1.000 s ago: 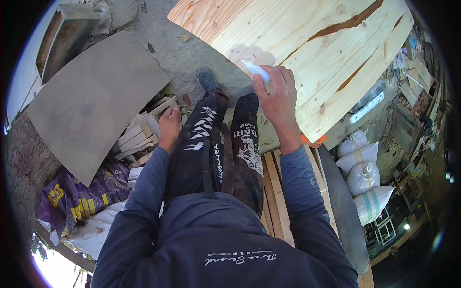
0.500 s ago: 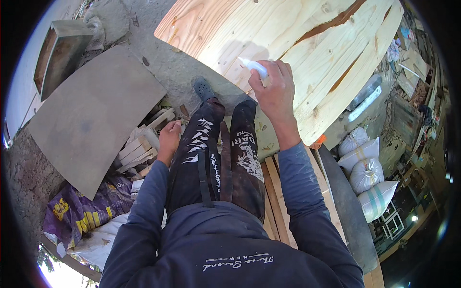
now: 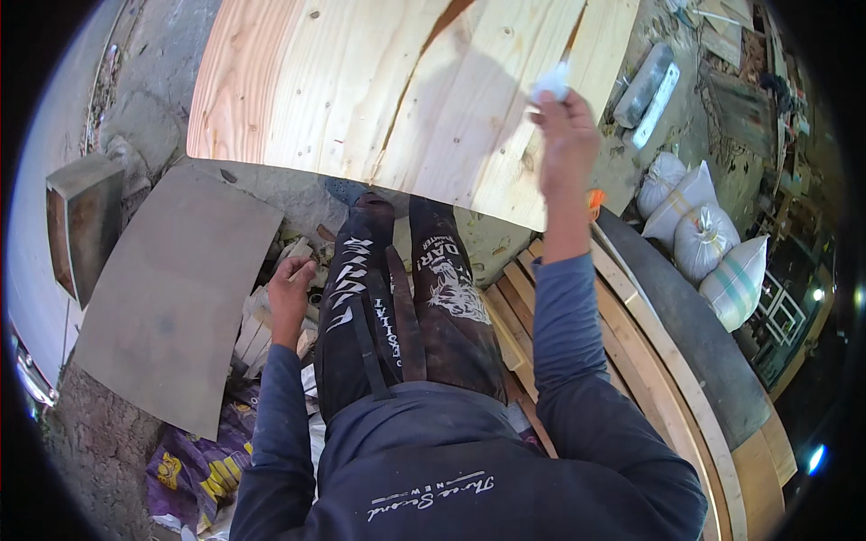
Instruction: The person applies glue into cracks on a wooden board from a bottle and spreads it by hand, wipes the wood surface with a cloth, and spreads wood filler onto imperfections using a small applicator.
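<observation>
A pale wooden panel (image 3: 298,90) of joined planks, with dark brown cracks or gaps along its grain, lies in front of me. Over its right part my right hand (image 3: 568,135) grips a small white squeeze bottle (image 3: 550,84), tipped with its nozzle pointing away. The nozzle's end is blurred near a narrow dark crack, and I cannot tell whether it touches the wood. Beside my left thigh hangs my left hand (image 3: 289,293), fingers loosely curled with nothing visible in them. It is apart from the panel, above a heap of wood scraps (image 3: 257,329).
A flat grey-brown board (image 3: 176,288) lies to the left, with an open wooden box (image 3: 86,221) beyond it. Long timber strips (image 3: 631,338) run along my right. Further right are several tied white sacks (image 3: 704,243) and a grey metal piece (image 3: 645,86).
My right hand has moved with the bottle further right across the panel. The view has shifted, so the panel appears further left and higher. My left hand stays low at my side.
</observation>
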`<state>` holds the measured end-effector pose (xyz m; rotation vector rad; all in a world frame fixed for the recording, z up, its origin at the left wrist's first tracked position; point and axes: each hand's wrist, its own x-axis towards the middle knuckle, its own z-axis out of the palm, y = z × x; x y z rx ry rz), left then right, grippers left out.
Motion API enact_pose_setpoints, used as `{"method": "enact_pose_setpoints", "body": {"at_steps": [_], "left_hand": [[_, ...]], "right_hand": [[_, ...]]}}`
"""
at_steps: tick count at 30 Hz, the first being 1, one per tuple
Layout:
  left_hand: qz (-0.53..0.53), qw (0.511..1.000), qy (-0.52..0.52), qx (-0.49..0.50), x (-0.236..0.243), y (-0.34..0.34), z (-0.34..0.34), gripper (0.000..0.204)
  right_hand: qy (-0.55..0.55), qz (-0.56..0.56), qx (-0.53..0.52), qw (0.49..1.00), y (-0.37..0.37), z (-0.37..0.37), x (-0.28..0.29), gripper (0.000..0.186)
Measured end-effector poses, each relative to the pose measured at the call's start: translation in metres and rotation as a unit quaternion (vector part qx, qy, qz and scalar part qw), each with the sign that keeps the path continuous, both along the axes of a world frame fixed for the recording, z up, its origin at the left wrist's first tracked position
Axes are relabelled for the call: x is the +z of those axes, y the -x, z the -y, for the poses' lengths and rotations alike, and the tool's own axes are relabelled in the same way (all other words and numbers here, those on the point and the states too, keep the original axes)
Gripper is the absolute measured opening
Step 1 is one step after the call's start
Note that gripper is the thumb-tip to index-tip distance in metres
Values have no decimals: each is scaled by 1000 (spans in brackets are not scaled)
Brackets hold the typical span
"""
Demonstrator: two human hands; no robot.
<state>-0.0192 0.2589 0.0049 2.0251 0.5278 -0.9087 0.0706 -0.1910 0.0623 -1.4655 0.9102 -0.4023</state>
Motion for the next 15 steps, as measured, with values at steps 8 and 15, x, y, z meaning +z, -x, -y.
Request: {"method": "enact_pose_setpoints", "body": {"at_steps": [8, 15], "left_hand": [[135, 956, -5, -259, 25, -1, 50, 21], [259, 871, 59, -413, 76, -11, 165, 24]], "right_hand": [[27, 45, -73, 996, 48, 117, -20, 29], [146, -14, 52, 988, 37, 100, -44, 31]]}}
